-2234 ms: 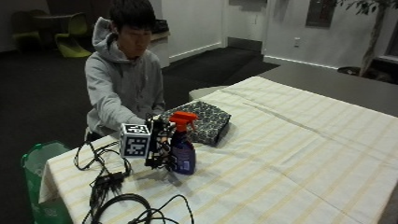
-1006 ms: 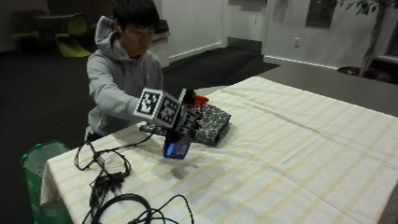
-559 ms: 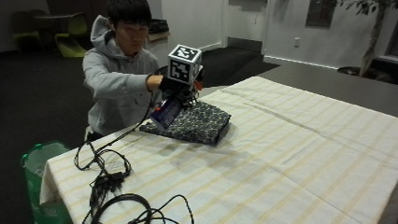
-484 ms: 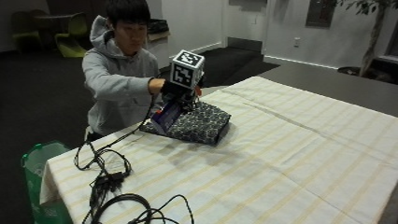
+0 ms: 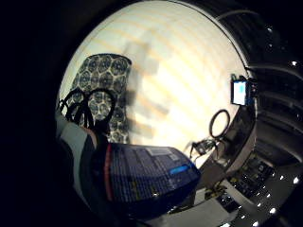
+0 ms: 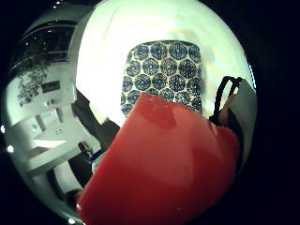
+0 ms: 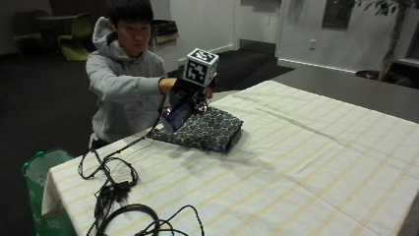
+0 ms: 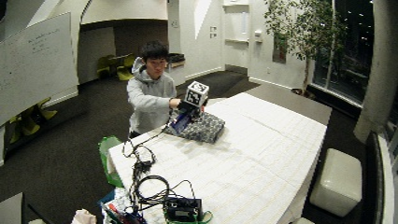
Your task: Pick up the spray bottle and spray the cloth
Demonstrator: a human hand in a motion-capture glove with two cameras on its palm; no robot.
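My gloved right hand (image 7: 185, 88) grips a blue spray bottle (image 7: 177, 112) with a red spray head (image 6: 164, 164). I hold it tilted in the air over the near end of the cloth, head toward the cloth. The cloth (image 7: 199, 129) is folded, dark with a pale round pattern, and lies on the striped tablecloth in front of me; it also shows below the bottle as the cloth (image 6: 164, 75) and the cloth (image 5: 106, 87). The bottle's blue body (image 5: 147, 182) fills much of the little finger side palm view. In the wide outside view the bottle (image 8: 182, 122) hangs just above the cloth (image 8: 204, 127).
A cream striped tablecloth (image 7: 314, 162) covers the long table. Black cables and a small box (image 7: 114, 189) lie near the table's front left corner. A green bag (image 7: 39, 164) stands on the floor beside that corner.
The hand lifted the bottle from the table near the cables, carried it up and toward the cloth, and now holds it tilted over the cloth's end.
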